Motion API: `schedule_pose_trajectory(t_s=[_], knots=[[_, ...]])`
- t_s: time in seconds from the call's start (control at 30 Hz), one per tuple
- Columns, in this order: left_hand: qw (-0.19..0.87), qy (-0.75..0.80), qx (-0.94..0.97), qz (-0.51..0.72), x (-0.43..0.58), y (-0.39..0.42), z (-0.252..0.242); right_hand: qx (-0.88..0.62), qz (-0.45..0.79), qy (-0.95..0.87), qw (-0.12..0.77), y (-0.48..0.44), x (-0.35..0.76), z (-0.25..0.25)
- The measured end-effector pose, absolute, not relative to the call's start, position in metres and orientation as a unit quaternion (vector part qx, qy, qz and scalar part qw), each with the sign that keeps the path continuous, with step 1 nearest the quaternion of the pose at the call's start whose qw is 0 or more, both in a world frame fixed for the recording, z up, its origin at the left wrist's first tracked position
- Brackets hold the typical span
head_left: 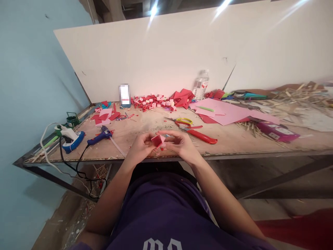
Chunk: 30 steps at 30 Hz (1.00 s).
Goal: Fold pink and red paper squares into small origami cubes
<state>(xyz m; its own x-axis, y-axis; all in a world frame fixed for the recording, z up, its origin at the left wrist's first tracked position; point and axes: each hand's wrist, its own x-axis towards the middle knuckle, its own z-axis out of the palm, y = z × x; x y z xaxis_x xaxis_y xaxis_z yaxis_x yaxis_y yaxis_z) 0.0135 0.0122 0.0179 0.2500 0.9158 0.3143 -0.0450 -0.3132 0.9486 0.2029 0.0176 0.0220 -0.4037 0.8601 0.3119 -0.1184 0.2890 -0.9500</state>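
Note:
A small folded piece of red and pink paper is held between my two hands, just above the table's front edge. My left hand pinches its left side. From the right, my right hand grips it with thumb and fingers. Beyond my hands lie scissors with yellow and red handles and a red utility knife. To the left rests a blue glue gun with a glue stick trailing from it. Small red and pink paper cubes are heaped at the back.
A phone leans against the white board. Behind pink paper sheets stands a clear bottle. A blue power strip with cables sits at the left edge. At right are a purple box and wooden sticks.

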Motion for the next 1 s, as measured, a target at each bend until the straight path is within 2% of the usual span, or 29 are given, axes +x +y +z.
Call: schedule_pose_trajectory(t_s=[0.17, 0.3, 0.43, 0.67, 0.77, 0.9, 1.0], knots=[[0.477, 0.351, 0.641, 0.489, 0.0144, 0.0111, 0.0187, -0.278, 0.534, -0.635, 0.484, 0.0175, 0.2023, 0.0240], [0.413, 0.357, 0.646, 0.533, 0.0117, 0.0102, 0.0169, -0.292, 0.571, -0.574, 0.509, 0.0200, 0.2022, 0.0288], [0.355, 0.339, 0.608, 0.624, 0.0094, 0.0108, 0.0131, -0.290, 0.623, -0.545, 0.480, 0.0224, 0.2047, 0.0305], [0.363, 0.332, 0.617, 0.614, 0.0102, 0.0112, 0.0121, -0.294, 0.626, -0.567, 0.447, 0.0203, 0.2031, 0.0302], [0.357, 0.350, 0.604, 0.621, 0.0106, 0.0102, 0.0120, -0.313, 0.604, -0.559, 0.475, 0.0206, 0.2010, 0.0286], [0.362, 0.350, 0.590, 0.631, 0.0107, 0.0112, 0.0107, -0.325, 0.526, -0.548, 0.563, 0.0230, 0.1999, 0.0247], [0.356, 0.352, 0.595, 0.628, 0.0107, 0.0112, 0.0102, -0.318, 0.500, -0.576, 0.563, 0.0235, 0.1998, 0.0237]])
